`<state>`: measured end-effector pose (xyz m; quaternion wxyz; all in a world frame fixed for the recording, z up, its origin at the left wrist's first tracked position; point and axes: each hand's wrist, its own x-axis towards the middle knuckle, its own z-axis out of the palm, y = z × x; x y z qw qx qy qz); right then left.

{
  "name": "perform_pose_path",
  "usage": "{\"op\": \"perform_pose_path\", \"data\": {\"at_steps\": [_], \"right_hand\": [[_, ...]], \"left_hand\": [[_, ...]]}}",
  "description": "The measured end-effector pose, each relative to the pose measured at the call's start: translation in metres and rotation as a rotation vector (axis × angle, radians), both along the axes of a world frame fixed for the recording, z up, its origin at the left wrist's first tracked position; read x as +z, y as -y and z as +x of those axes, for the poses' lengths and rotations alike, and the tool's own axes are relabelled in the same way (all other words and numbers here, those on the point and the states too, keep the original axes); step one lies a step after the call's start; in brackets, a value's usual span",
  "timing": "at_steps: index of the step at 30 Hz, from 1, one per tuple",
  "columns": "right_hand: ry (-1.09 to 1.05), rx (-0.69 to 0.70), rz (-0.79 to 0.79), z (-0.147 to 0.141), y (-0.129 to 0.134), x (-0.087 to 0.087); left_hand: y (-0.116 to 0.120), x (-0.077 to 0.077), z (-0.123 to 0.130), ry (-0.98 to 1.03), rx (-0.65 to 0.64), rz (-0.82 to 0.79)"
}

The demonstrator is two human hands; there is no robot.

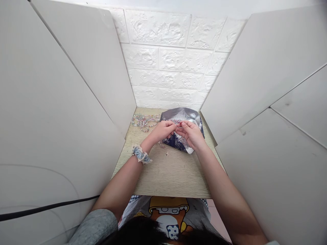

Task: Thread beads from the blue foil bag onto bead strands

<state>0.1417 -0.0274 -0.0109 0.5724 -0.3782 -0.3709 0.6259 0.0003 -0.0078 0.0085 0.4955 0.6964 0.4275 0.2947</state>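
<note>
My left hand point(165, 130) is closed, with thumb and fingers pinched together. Close beside it, my right hand point(191, 134) also pinches, its fingertips almost meeting those of the left. What they hold is too small to make out. Both are above an open bag point(176, 142), dark blue and patterned outside with a silver lining. Small pinkish beads show in its mouth, partly hidden by my hands. Strands of pastel beads point(145, 121) lie on the table to the left of the bag. A few more beads show just under my left hand.
The narrow wooden table point(173, 177) stands between pale panels on the left point(89, 61) and right point(242, 75). A white brick-patterned wall point(168, 58) closes off the back. A tiny item point(167, 154) lies in front of the bag. A black cable point(51, 207) runs at lower left.
</note>
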Motion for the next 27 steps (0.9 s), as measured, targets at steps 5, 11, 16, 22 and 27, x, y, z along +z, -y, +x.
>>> {"op": "perform_pose_path", "data": {"at_steps": [5,11,16,22,27], "right_hand": [[0.006,0.010,-0.004,-0.0002,-0.0001,-0.0012],[0.018,0.018,-0.009,-0.0014,0.0008,-0.0008],[0.011,0.022,-0.021,-0.0025,0.0009,0.0006],[0.005,0.031,-0.015,-0.0024,0.0003,-0.0009],[-0.006,0.028,-0.022,-0.0030,0.0003,-0.0008]], "left_hand": [[-0.0027,-0.0022,0.0002,0.021,0.023,0.020],[-0.0048,-0.0055,0.0000,-0.010,0.043,0.139],[-0.0040,-0.0048,0.0004,-0.050,0.029,0.144],[-0.0008,0.0010,0.0019,-0.091,0.044,0.134],[-0.0008,-0.0009,0.0035,-0.066,0.065,0.143]]}}
